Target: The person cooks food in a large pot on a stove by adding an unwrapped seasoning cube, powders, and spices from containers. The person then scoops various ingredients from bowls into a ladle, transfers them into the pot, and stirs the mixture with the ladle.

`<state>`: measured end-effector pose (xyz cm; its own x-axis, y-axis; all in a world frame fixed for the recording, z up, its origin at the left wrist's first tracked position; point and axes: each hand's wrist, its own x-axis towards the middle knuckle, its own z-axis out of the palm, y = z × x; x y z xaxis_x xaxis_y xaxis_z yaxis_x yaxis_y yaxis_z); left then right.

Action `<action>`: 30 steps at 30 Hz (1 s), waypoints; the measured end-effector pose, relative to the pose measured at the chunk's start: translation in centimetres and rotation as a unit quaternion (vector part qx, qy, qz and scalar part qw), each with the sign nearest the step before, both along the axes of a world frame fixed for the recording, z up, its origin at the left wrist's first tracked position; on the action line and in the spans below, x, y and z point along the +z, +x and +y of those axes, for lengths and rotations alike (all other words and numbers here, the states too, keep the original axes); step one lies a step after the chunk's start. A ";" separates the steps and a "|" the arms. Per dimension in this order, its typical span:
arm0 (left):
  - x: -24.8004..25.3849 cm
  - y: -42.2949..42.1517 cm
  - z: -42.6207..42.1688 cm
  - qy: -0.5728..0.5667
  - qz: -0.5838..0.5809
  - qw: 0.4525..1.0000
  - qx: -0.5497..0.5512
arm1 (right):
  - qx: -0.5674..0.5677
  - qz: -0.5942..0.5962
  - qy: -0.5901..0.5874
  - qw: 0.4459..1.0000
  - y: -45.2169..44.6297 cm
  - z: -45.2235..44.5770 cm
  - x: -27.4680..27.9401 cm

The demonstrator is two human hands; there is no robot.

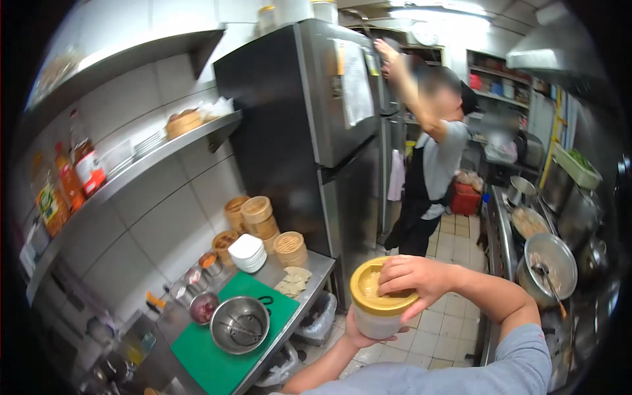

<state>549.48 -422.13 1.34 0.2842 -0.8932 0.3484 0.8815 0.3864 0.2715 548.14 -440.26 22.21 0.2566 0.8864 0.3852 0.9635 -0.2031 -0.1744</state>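
A translucent plastic jar [375, 322] with a yellow lid [361, 289] is held up in front of me, above the tiled floor. My left hand [356, 333] is wrapped round the jar's lower part and supports it from below. Over the top lies my right hand [421, 282], its fingers curled onto the lid and its thumb at the lid's side. Whether the lid is loose cannot be seen. To the left, a steel bowl [239, 324] and black-handled scissors [265, 301] sit on a green cutting board [197, 352].
Bamboo steamers [260, 220] and stacked white bowls [247, 252] stand at the counter's back, near a dark fridge [270, 112]. A co-worker [438, 158] reaches up beside the fridge. Pots [546, 263] line the stove on the right. Bottles [85, 161] stand on a wall shelf.
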 end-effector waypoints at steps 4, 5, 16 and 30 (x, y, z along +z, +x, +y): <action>-2.3 0.0 -6.5 0.082 0.011 0.996 -0.023 | -0.003 0.108 0.212 0.971 -3.2 -11.4 1.8; -2.7 -0.4 -8.3 0.086 0.021 0.996 -0.026 | -0.053 0.145 0.300 0.941 -3.6 -14.1 1.0; -5.0 -2.8 -27.8 0.235 -0.079 0.969 0.008 | -0.372 0.456 0.513 0.624 -7.9 -31.8 -19.1; -11.1 0.5 -40.7 0.196 0.082 0.952 -0.220 | -0.657 0.363 0.349 0.560 -7.1 -42.0 -20.5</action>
<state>550.00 -462.88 -9.73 -0.1260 -0.9906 -0.0539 0.9774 -0.1332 0.1640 540.99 -482.30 1.74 0.8252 -0.5541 -0.1097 -0.3163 -0.2925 -0.9024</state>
